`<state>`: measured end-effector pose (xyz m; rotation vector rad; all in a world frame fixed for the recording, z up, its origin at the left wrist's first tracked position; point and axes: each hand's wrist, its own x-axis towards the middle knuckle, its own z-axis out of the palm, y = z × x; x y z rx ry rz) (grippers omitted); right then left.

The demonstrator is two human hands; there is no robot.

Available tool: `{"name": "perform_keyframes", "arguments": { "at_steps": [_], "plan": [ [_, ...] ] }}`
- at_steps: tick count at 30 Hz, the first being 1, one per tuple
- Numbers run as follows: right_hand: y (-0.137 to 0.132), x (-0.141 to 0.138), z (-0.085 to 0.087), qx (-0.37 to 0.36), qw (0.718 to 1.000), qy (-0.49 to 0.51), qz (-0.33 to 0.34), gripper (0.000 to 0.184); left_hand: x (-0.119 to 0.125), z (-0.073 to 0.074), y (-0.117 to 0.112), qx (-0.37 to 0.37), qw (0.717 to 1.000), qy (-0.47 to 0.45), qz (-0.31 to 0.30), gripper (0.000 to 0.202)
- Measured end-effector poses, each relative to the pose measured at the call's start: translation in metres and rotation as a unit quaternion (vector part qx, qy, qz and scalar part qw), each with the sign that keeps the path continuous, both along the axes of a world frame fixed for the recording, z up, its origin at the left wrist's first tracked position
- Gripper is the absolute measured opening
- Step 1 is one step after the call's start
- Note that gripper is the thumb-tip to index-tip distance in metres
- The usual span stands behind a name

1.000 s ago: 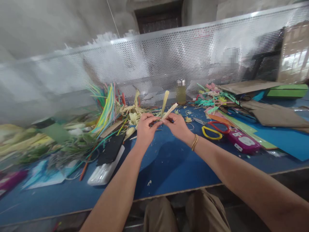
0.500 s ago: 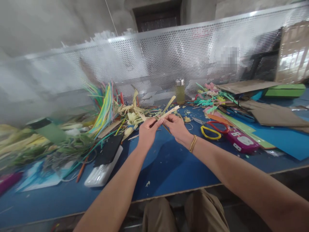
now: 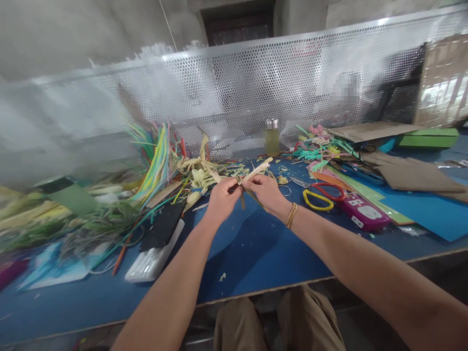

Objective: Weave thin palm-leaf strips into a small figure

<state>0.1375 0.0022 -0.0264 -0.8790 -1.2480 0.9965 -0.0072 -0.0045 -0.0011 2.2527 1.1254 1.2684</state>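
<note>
Since strip [image 3: 261, 168] looks thin, left hand [image 3: 222, 197] and right hand [image 3: 266, 191] both pinch it mid-frame, close together, probably for control. Scissors [image 3: 313, 185] on bench [image 3: 263, 263], right of centre, likely for easy reach.

Dim, diffuse indoor light; glints along the perforated panel's [image 3: 248, 92] top rim, glare on the shiny sheet [image 3: 444, 92] far right; soft shadow mid-tabletop [image 3: 281, 261]. Left side badly smeared; edges stretched wide-angle; centre readable but soft; pixelated patch [image 3: 345, 88] upper right.
</note>
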Motion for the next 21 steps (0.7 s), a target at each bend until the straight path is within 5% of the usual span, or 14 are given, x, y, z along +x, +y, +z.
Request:
{"name": "perform_keyframes", "arguments": {
  "at_steps": [7,14,21],
  "plan": [
    [0.002,0.000,0.000,0.053,0.998,-0.031,-0.026,0.025,0.006,-0.004,-0.002,-0.086,0.989,-0.118,-0.034,0.016],
    [0.000,-0.006,-0.002,0.092,0.993,-0.062,-0.042,0.024,0.015,-0.018,0.003,-0.213,0.908,-0.350,-0.083,0.019],
    [-0.008,-0.002,0.005,0.108,0.981,-0.148,-0.065,0.016,0.016,-0.013,0.003,-0.278,0.849,-0.440,-0.090,0.017]
  ]
}}
